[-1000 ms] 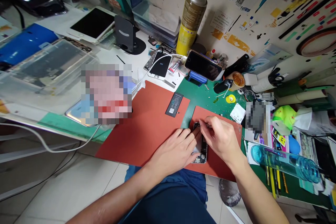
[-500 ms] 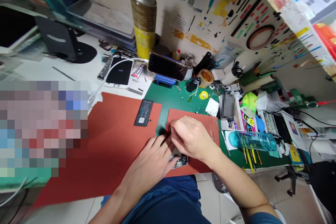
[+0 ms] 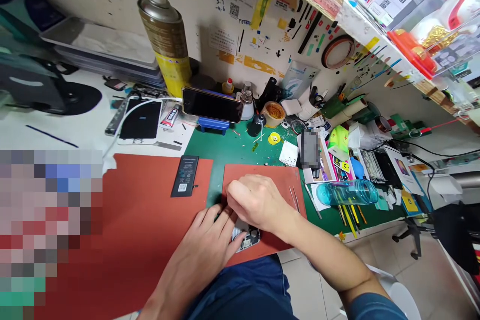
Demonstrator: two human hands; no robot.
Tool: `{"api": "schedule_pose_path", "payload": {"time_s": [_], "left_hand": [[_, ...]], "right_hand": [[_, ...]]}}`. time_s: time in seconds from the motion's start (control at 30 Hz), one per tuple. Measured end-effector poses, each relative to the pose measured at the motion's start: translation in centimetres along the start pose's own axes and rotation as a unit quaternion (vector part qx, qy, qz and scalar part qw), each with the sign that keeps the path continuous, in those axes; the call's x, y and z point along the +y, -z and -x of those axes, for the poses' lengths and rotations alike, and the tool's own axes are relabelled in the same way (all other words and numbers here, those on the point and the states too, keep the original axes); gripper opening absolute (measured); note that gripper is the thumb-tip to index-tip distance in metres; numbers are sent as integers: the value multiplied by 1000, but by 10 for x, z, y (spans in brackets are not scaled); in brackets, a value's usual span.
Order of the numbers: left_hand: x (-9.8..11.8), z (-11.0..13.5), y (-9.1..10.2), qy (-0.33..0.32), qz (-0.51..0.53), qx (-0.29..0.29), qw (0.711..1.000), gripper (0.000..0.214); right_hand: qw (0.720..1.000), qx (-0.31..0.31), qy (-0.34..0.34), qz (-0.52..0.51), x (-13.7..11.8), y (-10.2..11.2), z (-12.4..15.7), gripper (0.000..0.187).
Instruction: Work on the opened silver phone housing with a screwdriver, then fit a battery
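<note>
An opened phone (image 3: pixel 250 240) lies on the right-hand red mat (image 3: pixel 279 242), its bare inner parts showing at the near end. My left hand (image 3: pixel 204 242) grips it from the left, thumb over the near end and fingers along the far left side. Above the phone's far end, my right hand (image 3: pixel 260 202) is closed with the fingers curled down. What those fingers pinch, if anything, is hidden behind the hand. A black phone battery (image 3: pixel 185 176) rests on the larger red mat (image 3: pixel 146 225), apart from both hands.
Tweezers (image 3: pixel 295 198) lie right of my right hand. Farther right are a blue clear bottle (image 3: pixel 347 193) and several pens. At the back stand a propped phone (image 3: pixel 212 105), a spray can (image 3: pixel 165 42) and a tape roll (image 3: pixel 273 113). A shelf edge (image 3: pixel 337 7) overhangs the right.
The view has turned, shifting the bench leftward and slightly down in the picture. Both hands keep nearly the same hold at the phone; the battery stays where it lay.
</note>
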State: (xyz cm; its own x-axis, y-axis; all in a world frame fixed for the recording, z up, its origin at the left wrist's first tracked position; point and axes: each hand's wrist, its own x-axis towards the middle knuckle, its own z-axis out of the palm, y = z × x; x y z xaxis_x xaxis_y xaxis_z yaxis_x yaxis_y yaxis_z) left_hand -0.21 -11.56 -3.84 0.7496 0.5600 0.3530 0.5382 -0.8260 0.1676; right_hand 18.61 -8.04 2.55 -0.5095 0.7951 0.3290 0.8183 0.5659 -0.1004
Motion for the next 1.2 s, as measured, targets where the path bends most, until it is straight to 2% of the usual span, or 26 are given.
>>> {"api": "schedule_pose_path", "payload": {"time_s": [0.2, 0.33, 0.57, 0.63, 0.73, 0.8, 0.97, 1.2], "left_hand": [[1, 1, -2, 14, 9, -7, 1000, 31], [7, 0, 1, 47, 35, -32, 998, 29], [11, 4, 3, 66, 6, -58, 996, 45], [11, 5, 4, 70, 1, -61, 996, 51], [12, 6, 4, 76, -4, -52, 996, 63], [12, 7, 4, 75, -8, -44, 996, 63], [11, 4, 5, 69, -10, -32, 997, 59], [10, 3, 7, 61, -11, -33, 998, 56]], "right_hand": [[1000, -18, -11, 14, -2, 0, 1, 27], [999, 12, -26, -25, -3, 4, 4, 25], [993, 58, -21, -97, -1, 3, 6, 25], [990, 78, -46, -105, 0, 5, 9, 18], [972, 146, -138, -121, 5, 11, 18, 11], [960, 167, -189, -123, 8, 14, 26, 13], [961, 154, -199, -114, 8, 13, 35, 16], [966, 136, -190, -114, 6, 8, 32, 16]]}}
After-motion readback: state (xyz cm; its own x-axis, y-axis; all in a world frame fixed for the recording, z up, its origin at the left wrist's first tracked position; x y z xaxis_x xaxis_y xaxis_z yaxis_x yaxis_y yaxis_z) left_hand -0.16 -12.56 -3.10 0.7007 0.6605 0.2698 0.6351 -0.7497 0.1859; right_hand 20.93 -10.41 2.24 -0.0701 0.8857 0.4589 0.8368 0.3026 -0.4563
